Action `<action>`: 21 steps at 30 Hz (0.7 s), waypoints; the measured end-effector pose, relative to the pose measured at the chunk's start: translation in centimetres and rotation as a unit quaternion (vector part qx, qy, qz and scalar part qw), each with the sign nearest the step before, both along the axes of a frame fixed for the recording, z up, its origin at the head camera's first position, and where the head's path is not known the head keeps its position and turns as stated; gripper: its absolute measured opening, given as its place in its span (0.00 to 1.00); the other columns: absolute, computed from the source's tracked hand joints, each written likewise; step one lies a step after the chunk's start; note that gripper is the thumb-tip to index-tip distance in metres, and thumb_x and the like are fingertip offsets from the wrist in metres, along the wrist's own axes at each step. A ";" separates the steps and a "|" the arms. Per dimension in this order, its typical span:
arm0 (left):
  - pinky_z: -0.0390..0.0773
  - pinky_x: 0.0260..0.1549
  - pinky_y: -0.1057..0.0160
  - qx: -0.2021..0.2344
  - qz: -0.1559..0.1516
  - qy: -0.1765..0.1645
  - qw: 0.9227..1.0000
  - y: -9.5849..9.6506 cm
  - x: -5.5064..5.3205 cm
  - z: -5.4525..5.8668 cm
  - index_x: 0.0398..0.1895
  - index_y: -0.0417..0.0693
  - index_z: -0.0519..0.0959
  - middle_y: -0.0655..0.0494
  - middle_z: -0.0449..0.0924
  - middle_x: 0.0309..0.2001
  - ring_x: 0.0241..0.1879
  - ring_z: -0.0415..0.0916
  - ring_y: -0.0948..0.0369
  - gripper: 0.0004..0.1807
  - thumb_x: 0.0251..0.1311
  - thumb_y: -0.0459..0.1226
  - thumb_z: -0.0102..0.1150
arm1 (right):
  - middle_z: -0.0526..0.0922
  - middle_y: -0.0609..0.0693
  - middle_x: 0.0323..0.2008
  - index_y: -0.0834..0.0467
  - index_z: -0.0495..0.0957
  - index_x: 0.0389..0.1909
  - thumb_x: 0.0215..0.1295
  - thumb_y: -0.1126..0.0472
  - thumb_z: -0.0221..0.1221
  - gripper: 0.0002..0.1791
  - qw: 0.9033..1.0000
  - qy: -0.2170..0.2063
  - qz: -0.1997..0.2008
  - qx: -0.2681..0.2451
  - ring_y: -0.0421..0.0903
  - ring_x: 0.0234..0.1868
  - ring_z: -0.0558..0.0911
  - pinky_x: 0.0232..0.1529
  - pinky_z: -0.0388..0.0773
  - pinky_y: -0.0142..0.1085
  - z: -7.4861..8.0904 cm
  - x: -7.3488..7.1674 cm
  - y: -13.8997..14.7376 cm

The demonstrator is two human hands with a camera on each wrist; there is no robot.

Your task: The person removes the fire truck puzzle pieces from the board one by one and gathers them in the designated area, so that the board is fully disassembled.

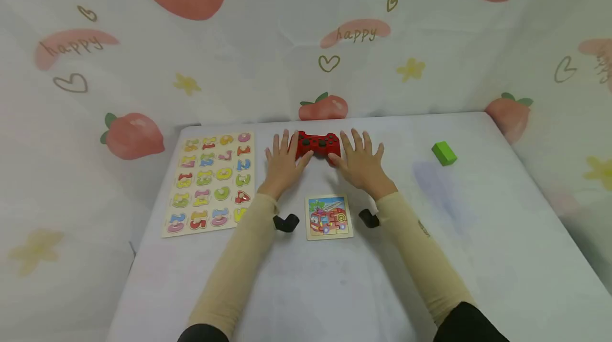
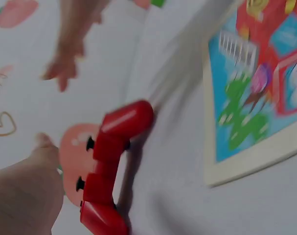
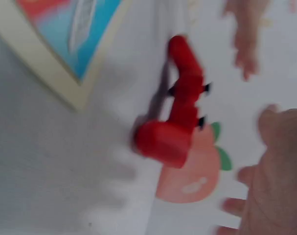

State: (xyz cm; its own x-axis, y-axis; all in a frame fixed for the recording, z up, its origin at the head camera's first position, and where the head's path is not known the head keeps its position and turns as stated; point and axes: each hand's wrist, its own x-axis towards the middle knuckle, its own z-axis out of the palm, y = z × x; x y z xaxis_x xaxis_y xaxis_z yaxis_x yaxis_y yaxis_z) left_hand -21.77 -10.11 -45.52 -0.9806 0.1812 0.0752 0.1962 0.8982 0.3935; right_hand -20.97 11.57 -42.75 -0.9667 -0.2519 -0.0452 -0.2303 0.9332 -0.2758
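A red game controller (image 1: 319, 144) with black thumbsticks lies on the white table between both hands. My left hand (image 1: 283, 164), fingers spread, is at its left end. My right hand (image 1: 364, 165) spreads its fingers at the right end, thumb toward the grip. Whether either hand touches the controller I cannot tell. In the left wrist view the controller (image 2: 109, 166) stands apart from the left palm (image 2: 28, 193). The right wrist view shows the controller (image 3: 175, 115) and the right hand (image 3: 278, 171) with a gap between them.
Nearer the front lies a small fire-truck jigsaw puzzle (image 1: 329, 217) in a wooden frame. A number puzzle board (image 1: 210, 182) is at the left of the table. Toward the back right sits a green block (image 1: 444, 153). A printed cloth (image 1: 268, 39) hangs behind the table.
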 end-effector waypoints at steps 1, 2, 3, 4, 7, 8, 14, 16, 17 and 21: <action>0.40 0.68 0.36 0.020 -0.017 0.000 1.000 -0.1 0.8 -0.2 0.77 0.53 0.42 0.45 0.36 0.77 0.75 0.30 0.44 0.42 0.68 0.60 0.40 | 0.47 0.60 0.74 0.51 0.45 0.76 0.68 0.30 0.37 0.44 1.000 -0.002 0.004 -0.002 0.64 0.73 0.44 0.62 0.43 0.70 -0.2 0.8 0.2; 0.41 0.69 0.38 0.045 -0.037 -0.003 0.998 -0.2 1.8 -0.5 0.77 0.52 0.43 0.44 0.37 0.77 0.75 0.31 0.43 0.42 0.68 0.58 0.43 | 0.52 0.61 0.72 0.52 0.50 0.75 0.68 0.32 0.42 0.42 1.000 -0.006 0.009 -0.007 0.64 0.71 0.50 0.61 0.48 0.69 -0.6 1.7 0.5; 0.43 0.69 0.40 0.066 -0.057 -0.010 0.996 -0.2 2.9 -0.7 0.77 0.52 0.45 0.44 0.39 0.77 0.75 0.33 0.44 0.42 0.67 0.57 0.45 | 0.58 0.61 0.69 0.53 0.55 0.73 0.68 0.36 0.48 0.39 1.000 -0.011 0.015 -0.014 0.63 0.68 0.56 0.59 0.54 0.67 -1.0 2.6 0.8; 0.44 0.70 0.41 0.085 -0.077 -0.017 0.993 -0.1 4.2 -1.1 0.77 0.52 0.46 0.44 0.40 0.76 0.75 0.35 0.44 0.42 0.66 0.56 0.48 | 0.63 0.61 0.65 0.54 0.61 0.69 0.67 0.39 0.52 0.36 0.999 -0.016 0.026 -0.021 0.62 0.64 0.62 0.56 0.60 0.64 -1.5 3.5 1.1; 0.48 0.70 0.44 0.119 -0.126 -0.037 0.984 0.5 7.6 -2.5 0.76 0.54 0.50 0.47 0.46 0.76 0.75 0.40 0.48 0.42 0.63 0.55 0.55 | 0.73 0.59 0.52 0.57 0.73 0.56 0.62 0.48 0.62 0.26 0.996 -0.016 0.074 -0.049 0.57 0.52 0.71 0.52 0.69 0.55 -3.3 5.5 2.0; 0.49 0.69 0.43 0.123 -0.136 -0.038 0.982 0.8 8.5 -2.9 0.75 0.55 0.52 0.49 0.48 0.75 0.75 0.41 0.48 0.42 0.62 0.56 0.56 | 0.74 0.59 0.49 0.57 0.75 0.52 0.61 0.50 0.64 0.23 0.994 -0.015 0.089 -0.064 0.56 0.49 0.72 0.50 0.71 0.53 -3.8 5.9 2.2; 0.45 0.69 0.40 0.075 -0.161 0.003 0.984 1.8 11.0 -5.6 0.72 0.58 0.59 0.58 0.55 0.73 0.74 0.47 0.56 0.41 0.59 0.62 0.54 | 0.76 0.56 0.40 0.57 0.79 0.41 0.53 0.55 0.70 0.17 0.985 0.028 0.121 -0.121 0.53 0.41 0.73 0.42 0.73 0.45 -5.1 7.0 2.6; 0.43 0.69 0.40 0.060 -0.168 0.017 0.984 1.6 11.2 -6.1 0.72 0.59 0.61 0.59 0.56 0.73 0.74 0.48 0.57 0.41 0.58 0.64 0.54 | 0.76 0.56 0.39 0.58 0.79 0.40 0.52 0.56 0.71 0.17 0.983 0.036 0.122 -0.129 0.52 0.40 0.72 0.41 0.73 0.44 -5.2 7.1 2.3; 0.43 0.68 0.39 0.052 -0.173 0.025 0.983 1.5 11.3 -6.3 0.71 0.60 0.61 0.60 0.57 0.73 0.74 0.49 0.57 0.41 0.57 0.65 0.53 | 0.75 0.55 0.38 0.58 0.79 0.40 0.52 0.56 0.71 0.17 0.983 0.042 0.123 -0.126 0.51 0.39 0.72 0.40 0.72 0.43 -5.3 7.1 2.2; 0.42 0.67 0.36 0.018 -0.201 0.044 0.978 0.9 11.2 -6.7 0.71 0.67 0.62 0.61 0.56 0.73 0.74 0.48 0.56 0.38 0.59 0.66 0.49 | 0.75 0.54 0.37 0.60 0.79 0.39 0.52 0.58 0.71 0.16 0.982 0.044 0.123 -0.133 0.51 0.39 0.73 0.41 0.74 0.43 -5.3 6.8 1.6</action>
